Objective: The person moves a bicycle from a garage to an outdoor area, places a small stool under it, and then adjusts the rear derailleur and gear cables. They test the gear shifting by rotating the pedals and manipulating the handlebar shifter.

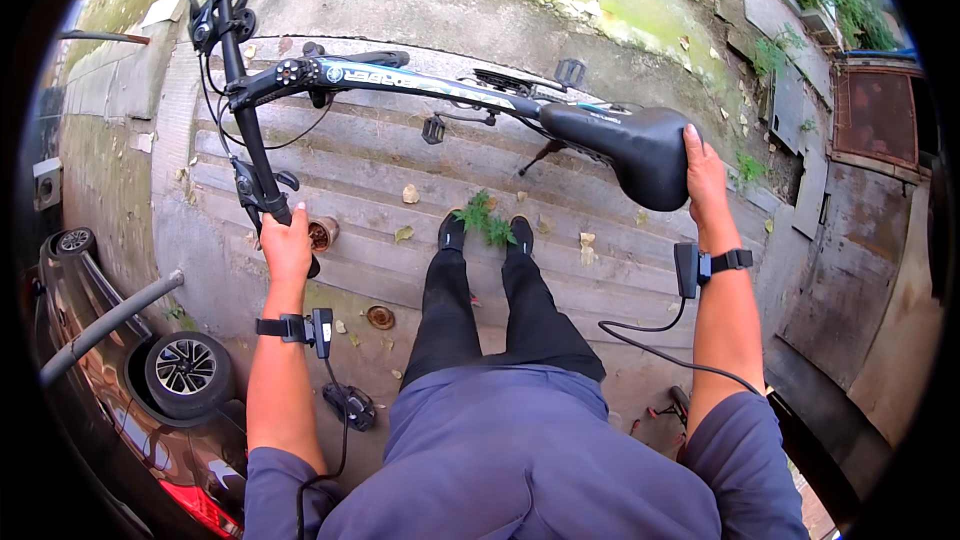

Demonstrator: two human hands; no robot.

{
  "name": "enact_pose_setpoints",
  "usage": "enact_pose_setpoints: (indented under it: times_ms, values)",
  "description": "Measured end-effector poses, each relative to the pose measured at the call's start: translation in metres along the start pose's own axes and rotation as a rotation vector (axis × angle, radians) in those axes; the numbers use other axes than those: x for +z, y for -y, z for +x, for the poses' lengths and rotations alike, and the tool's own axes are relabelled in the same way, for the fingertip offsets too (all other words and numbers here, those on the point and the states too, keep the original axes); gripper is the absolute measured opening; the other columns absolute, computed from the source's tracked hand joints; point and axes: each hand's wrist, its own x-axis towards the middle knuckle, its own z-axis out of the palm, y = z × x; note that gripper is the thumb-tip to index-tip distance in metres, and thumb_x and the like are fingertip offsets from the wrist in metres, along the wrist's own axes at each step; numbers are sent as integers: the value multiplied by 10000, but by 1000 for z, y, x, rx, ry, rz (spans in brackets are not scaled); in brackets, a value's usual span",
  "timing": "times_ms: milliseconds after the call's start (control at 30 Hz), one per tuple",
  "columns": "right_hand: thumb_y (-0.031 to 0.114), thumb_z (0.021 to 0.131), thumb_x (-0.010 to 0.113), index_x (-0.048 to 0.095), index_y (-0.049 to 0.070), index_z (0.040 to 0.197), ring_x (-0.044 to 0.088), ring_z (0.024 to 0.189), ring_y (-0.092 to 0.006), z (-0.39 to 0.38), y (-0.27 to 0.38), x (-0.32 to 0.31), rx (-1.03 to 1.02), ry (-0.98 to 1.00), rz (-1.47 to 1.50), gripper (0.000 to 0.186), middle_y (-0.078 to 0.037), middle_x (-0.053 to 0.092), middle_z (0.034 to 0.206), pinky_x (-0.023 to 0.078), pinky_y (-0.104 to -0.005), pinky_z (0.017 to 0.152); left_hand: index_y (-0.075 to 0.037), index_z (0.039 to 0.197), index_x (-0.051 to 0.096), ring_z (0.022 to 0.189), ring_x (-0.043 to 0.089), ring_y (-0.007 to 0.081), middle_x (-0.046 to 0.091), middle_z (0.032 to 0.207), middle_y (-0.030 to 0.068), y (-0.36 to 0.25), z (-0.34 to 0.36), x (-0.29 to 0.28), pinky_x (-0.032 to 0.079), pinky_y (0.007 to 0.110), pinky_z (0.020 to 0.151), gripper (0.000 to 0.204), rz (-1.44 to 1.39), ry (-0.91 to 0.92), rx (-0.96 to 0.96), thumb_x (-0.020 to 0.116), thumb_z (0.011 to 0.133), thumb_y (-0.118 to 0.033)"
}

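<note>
A bicycle with a black, blue and white frame (430, 88) stands across in front of me, its front end to the left. My left hand (286, 243) is closed around the near end of its black handlebar (252, 130), just behind a brake lever (287, 181). At the right, my right hand (706, 180) grips the rear edge of the black saddle (645, 145). Its thumb shows along the edge, while the other fingers are mostly hidden. Below the frame are a near pedal (433, 130) and a far pedal (570, 72). A kickstand (540, 156) slants down under the saddle.
Ridged grey paving (370, 190) lies under the bicycle. A leafy green plant (485, 220) is between my shoes, and a small pot (323, 233) sits by my left hand. A brown car (120, 380) and grey pipe (115, 325) border the left; rusty metal sheets (850, 260) line the right.
</note>
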Motion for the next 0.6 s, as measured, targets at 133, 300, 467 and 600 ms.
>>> enact_pose_setpoints:
  times_ms: [133, 300, 467, 600]
  values:
    - [616, 940, 570, 635, -90, 1123, 623, 1004, -310, 5, -20, 9, -30, -47, -60, 732, -252, 671, 1079, 482, -402, 895, 18, 931, 588, 689, 553, 164, 622, 791, 60, 11, 2, 6, 489, 351, 680, 268, -59, -36, -26, 733, 900, -205]
    - [590, 955, 561, 630, -20, 1186, 618, 1045, -293, -16, -16, 11, 23, -16, -34, 656, -231, 670, 1126, 475, -401, 921, -2, 919, 582, 645, 530, 130, 594, 753, 34, 11, -12, 1, 481, 321, 636, 262, -73, 20, -124, 734, 914, -216]
    - [561, 971, 555, 627, -17, 1158, 609, 1040, -267, -30, -23, 12, 1, -33, 7, 612, -205, 669, 1116, 468, -392, 929, -19, 929, 584, 577, 534, 106, 587, 729, 24, 2, -23, 6, 459, 295, 535, 256, -79, -14, -156, 731, 920, -228]
    - [599, 975, 521, 624, -13, 1179, 621, 1079, -332, -24, -39, 15, -71, -57, -2, 654, -226, 666, 1126, 453, -419, 964, -13, 960, 577, 556, 555, 120, 604, 727, 29, 5, -22, 5, 457, 308, 519, 288, -40, -30, -133, 726, 921, -255]
